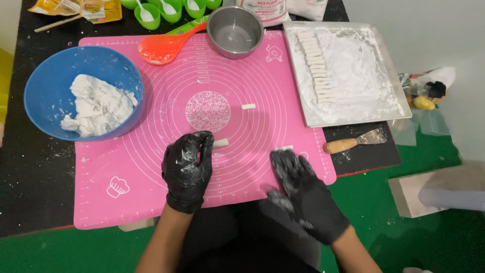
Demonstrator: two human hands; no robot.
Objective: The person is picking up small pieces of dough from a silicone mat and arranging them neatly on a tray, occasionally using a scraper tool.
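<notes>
Pink silicone baking mat [151, 197] with two black-gloved hands rolling small white dough sticks.
Left hand [188, 169] curls its fingers, pinching one short dough stick [221, 142]; right hand [298, 187] lies flat, fingers spread, just below another stick [283, 148]. Light, even pressure would likely keep each stick uniform.

Three small white dough sticks [248, 106] lie loose on one pink mat [151, 172]. One metal tray [389, 71] holds one row of dough sticks [316, 65] (too close together to count). There is one blue bowl [45, 86], one steel bowl [235, 30], one orange spoon [164, 46], one scraper [353, 142], and four green cups [147, 16]. Two hands wear black gloves.
</notes>
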